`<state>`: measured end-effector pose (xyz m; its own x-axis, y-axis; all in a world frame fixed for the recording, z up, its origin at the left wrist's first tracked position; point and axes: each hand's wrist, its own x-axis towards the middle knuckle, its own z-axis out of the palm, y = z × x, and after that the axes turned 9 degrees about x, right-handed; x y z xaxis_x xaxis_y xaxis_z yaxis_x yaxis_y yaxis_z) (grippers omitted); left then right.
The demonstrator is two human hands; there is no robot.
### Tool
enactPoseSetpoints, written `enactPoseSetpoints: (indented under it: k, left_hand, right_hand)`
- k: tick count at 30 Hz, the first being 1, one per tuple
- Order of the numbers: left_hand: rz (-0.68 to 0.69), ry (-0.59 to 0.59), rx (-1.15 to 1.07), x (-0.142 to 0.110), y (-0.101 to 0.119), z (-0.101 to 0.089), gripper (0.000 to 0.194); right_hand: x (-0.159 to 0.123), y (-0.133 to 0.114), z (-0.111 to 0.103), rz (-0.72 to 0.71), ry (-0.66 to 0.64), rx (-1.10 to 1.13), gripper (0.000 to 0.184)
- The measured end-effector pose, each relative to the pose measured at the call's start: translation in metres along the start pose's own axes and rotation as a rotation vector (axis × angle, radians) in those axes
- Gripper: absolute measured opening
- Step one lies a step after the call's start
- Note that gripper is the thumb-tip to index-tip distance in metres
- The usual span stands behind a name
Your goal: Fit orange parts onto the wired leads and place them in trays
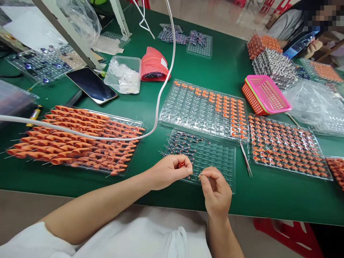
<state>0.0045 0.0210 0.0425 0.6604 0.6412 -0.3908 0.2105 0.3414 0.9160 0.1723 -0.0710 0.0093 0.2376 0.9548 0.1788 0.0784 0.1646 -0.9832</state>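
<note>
My left hand (170, 170) is closed around a small orange sleeve (181, 164), held between thumb and fingers. My right hand (215, 188) pinches a thin wire-legged part (201, 175) just to the right of it. Both hands hover over the near edge of a clear pocketed tray (220, 161) whose far left corner holds several dark small parts (180, 143). A tray heaped with long orange sleeves (77, 138) lies to the left.
Two clear trays with orange-capped parts (206, 111) (285, 145) lie beyond and to the right, tweezers (245, 158) between them. A white cable (161, 89) arcs over the green table (150, 100). A phone (91, 85), a pink basket (264, 94) and another person (303, 25) are farther back.
</note>
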Motion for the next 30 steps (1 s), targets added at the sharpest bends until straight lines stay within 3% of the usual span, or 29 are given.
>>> enactPoseSetpoints:
  k: [8, 12, 15, 20, 30]
  left_hand:
    - [0.02, 0.007, -0.006, -0.001, 0.002, -0.004, 0.023]
    - [0.02, -0.068, -0.033, -0.003, -0.003, -0.007, 0.024]
    - [0.078, -0.04, 0.146, -0.004, -0.005, -0.005, 0.027]
    - [0.318, 0.117, 0.535, -0.003, -0.009, 0.0, 0.026]
    - [0.421, 0.157, 0.619, 0.0, -0.015, 0.002, 0.028]
  right_hand:
    - [0.001, 0.0, -0.002, -0.01, 0.049, -0.016, 0.008]
    - [0.0, 0.001, -0.001, -0.01, 0.088, -0.036, 0.005]
    - [-0.001, 0.002, 0.0, 0.008, 0.114, -0.063, 0.003]
    - [-0.002, 0.002, -0.002, 0.054, 0.1, -0.123, 0.004]
    - [0.002, -0.002, -0.001, 0.124, 0.017, -0.198, 0.009]
